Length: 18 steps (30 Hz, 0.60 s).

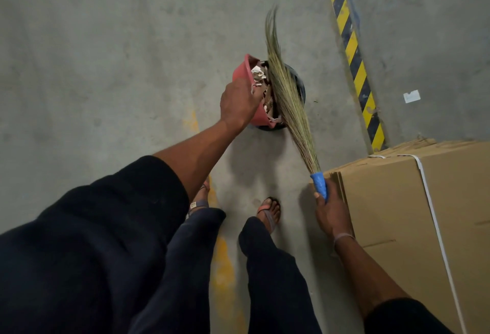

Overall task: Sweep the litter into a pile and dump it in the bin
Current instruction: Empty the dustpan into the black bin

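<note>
- Two containers meet in the middle of the floor: a pink dustpan (242, 79), tipped on its side, with its open mouth over a black bin (301, 87)
- Litter (265, 92), torn paper and cardboard scraps, fills the dustpan's mouth and lies at the bin's opening; how much is inside the bin I cannot tell
- Left hand (238, 100) grips the dustpan's near edge, fingers curled over it, arm stretched forward
- Right hand (327, 211) is wrapped round the blue handle (319, 185) of a grass broom (287, 92)
- Broom's long axis runs from the handle, low and right beside the carton, up and to the left, away from the person; its bristles cross over the bin and touch the litter, with the tips fanning past the bin's far side
- Grey, stained concrete floor (106, 42) lies all round, with faded yellow paint near the person's sandalled feet (269, 211)
- Yellow-and-black hazard stripe (352, 52) runs along the floor to the right, with a small white scrap (411, 96) beyond it
- Large cardboard carton (413, 214) bound with a white strap stands just beside the right hand
</note>
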Tool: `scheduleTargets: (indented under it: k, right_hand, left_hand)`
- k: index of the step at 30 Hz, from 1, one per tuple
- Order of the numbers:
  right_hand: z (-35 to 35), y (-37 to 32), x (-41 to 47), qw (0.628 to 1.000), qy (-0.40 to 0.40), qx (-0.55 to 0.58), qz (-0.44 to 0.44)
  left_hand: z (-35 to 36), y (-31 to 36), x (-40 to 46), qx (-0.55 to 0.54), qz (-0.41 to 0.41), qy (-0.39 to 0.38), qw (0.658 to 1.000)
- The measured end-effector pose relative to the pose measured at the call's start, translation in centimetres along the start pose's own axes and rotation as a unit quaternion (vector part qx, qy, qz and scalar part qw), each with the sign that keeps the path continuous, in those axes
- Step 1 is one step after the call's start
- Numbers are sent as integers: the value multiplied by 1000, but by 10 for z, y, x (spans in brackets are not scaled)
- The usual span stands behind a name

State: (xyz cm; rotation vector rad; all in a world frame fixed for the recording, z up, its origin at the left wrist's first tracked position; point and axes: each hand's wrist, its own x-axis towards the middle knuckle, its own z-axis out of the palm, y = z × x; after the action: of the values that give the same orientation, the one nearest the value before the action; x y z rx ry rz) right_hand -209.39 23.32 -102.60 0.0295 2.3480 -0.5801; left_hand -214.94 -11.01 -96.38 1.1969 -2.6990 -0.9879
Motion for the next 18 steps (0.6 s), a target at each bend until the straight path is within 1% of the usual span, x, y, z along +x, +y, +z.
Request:
scheduleTargets:
  k: [7, 12, 18]
  right_hand:
    - [0, -4, 2, 1000, 0, -1, 16]
    - [0, -10, -2, 1000, 23, -8, 10]
    - [0, -24, -7, 1000, 18, -6, 1]
  left_hand:
    - [-10, 1, 0, -7, 5, 1, 1000]
    - [-17, 2, 1, 11, 11, 17, 1000]
    - [-23, -2, 3, 19, 14, 24, 999]
